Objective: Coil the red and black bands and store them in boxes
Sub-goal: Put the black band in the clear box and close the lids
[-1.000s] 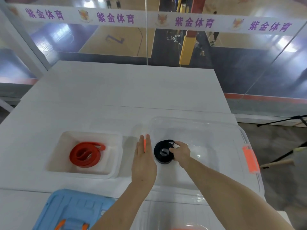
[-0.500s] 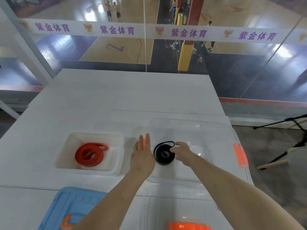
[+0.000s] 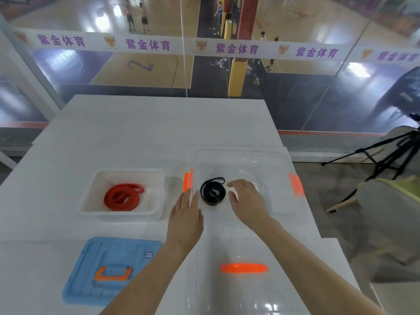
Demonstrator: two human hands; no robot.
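Neither grip is closed on anything: the right hand [image 3: 246, 201] hovers with fingers loosely spread, and the left hand [image 3: 185, 214] lies with straight fingers at the left wall of the clear plastic box with orange latches [image 3: 296, 185].

Inside that box, close to its left wall, the coiled black rubber band [image 3: 213, 193] lies flat, its winding axis upright. A loose loop of its tail stands out on the far side. The coil sits between the two hands, just left of the right thumb (whether they touch I cannot tell), so the right hand is the nearer one.

Left of the box, the coiled red rubber band [image 3: 122, 197] rests in an opaque white plastic tub [image 3: 127, 215]. On the near side of the box lie a clear plastic lid with an orange handle [image 3: 243, 268] and, further left, a blue plastic lid [image 3: 91, 280], all on the white desk [image 3: 159, 123].

Both bands look stored. Tucking the tail would send the right grip leftward and away; closing up would bring it back to the clear lid.
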